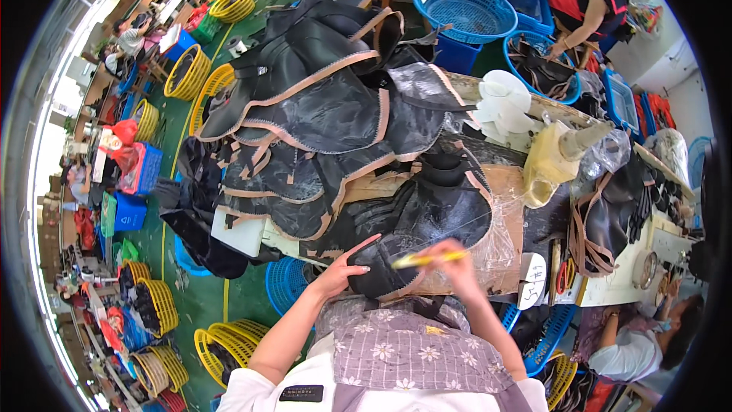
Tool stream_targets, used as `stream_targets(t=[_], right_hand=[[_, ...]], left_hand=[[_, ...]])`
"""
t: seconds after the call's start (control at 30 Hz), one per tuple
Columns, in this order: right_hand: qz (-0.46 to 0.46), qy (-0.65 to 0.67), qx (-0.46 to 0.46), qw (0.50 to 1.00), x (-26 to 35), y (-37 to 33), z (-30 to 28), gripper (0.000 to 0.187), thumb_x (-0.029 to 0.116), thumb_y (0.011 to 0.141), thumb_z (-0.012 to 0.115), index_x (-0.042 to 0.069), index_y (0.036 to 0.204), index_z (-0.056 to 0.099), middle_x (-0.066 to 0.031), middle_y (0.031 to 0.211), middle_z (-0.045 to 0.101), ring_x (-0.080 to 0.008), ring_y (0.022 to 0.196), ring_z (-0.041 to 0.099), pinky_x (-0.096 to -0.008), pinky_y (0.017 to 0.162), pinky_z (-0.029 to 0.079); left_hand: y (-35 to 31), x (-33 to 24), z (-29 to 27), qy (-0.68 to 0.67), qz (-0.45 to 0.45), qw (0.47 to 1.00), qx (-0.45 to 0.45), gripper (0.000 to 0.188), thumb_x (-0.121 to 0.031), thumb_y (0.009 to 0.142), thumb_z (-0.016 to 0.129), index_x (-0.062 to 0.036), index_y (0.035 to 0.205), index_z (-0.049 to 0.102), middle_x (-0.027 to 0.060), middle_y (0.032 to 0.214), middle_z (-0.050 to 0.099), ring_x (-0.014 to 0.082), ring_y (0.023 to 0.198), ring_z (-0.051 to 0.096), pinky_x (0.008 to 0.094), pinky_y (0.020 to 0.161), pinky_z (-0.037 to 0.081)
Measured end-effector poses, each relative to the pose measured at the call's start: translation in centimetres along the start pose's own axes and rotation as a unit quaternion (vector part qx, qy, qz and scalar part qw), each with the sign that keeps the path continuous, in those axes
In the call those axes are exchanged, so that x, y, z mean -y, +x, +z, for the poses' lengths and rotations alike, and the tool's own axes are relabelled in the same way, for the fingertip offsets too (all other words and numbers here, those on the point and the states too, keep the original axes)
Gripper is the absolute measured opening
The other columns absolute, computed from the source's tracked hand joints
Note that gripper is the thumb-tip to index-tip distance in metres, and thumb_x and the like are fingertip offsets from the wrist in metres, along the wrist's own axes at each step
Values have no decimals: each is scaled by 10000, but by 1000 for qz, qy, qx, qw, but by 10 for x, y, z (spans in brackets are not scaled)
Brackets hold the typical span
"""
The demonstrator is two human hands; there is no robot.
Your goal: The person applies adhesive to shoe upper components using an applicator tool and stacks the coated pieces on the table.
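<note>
A black leather piece (374, 276) lies at the table's near edge, in front of my body. At its left edge is my left hand (335, 276), the thumb on top and the index finger stretched out; the other fingers are mostly hidden. My right hand (455, 265) closes round a slim yellow stick-like tool (415, 260), blurred by motion, its tip over the leather to the left. Whether it is a brush or a pen I cannot tell. Beyond are overlapping black leather pieces (446, 210), and a big heap of black boot uppers (305, 103) with tan edging.
Right of the heap stand a yellowish plastic container (543, 168) and white round discs (503, 103). Scissors with red handles (564, 278) lie near a white oval plate (532, 281). Blue baskets (465, 11) and yellow baskets (229, 343) surround the table. Another person (598, 4) works at the far right.
</note>
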State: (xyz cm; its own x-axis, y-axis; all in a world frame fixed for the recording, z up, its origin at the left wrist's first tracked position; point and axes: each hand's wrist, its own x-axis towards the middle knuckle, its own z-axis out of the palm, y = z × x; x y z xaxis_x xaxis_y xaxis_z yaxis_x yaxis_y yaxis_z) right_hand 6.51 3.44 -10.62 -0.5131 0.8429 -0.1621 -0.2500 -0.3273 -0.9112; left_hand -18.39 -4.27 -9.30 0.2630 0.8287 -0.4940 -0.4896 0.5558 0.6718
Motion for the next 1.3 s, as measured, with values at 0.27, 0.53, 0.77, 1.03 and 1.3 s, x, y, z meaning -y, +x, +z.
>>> stream_targets(t=[0.27, 0.53, 0.77, 1.03, 1.3], right_hand=[[-117, -242, -13, 963, -8, 11, 51, 91, 51, 837, 613, 15, 848, 531, -97, 892, 649, -137, 783, 620, -274, 678, 499], [-220, -341, 104, 908, -12, -1, 85, 191, 47, 712, 713, 59, 849, 580, -119, 903, 642, -268, 750, 646, -333, 669, 518], [-75, -122, -81, 986, -16, -11, 60, 78, 58, 810, 630, 22, 838, 566, -82, 836, 649, -129, 704, 601, -278, 658, 480], [31, -202, -166, 965, -26, -36, -3, 57, 40, 832, 594, 14, 847, 546, -81, 898, 647, -137, 770, 582, -279, 686, 464], [-73, -180, -159, 968, 9, -10, 59, 68, -3, 808, 607, 6, 859, 562, -121, 894, 660, -174, 777, 619, -265, 731, 477]], left_hand=[[-4, 7, -25, -140, -64, 988, 10, 552, -49, 872, 420, 31, 1398, 277, 153, 1394, 391, 232, 1263, 413, 357, 1071, 303], [5, 7, -34, -151, -78, 984, -48, 413, -82, 932, 393, 33, 1329, 394, 162, 1291, 499, 245, 1160, 516, 375, 1008, 397], [10, 2, -54, -169, -72, 983, -13, 396, -89, 939, 398, 48, 1310, 407, 166, 1276, 512, 247, 1143, 535, 390, 982, 427], [10, -8, -42, -183, -78, 980, 17, 459, -55, 896, 408, 68, 1336, 365, 181, 1308, 481, 245, 1171, 512, 378, 1000, 402], [-10, -15, -15, -83, -28, 990, 110, 669, 79, 737, 426, 44, 1391, 288, 124, 1365, 428, 198, 1236, 440, 327, 1066, 310]])
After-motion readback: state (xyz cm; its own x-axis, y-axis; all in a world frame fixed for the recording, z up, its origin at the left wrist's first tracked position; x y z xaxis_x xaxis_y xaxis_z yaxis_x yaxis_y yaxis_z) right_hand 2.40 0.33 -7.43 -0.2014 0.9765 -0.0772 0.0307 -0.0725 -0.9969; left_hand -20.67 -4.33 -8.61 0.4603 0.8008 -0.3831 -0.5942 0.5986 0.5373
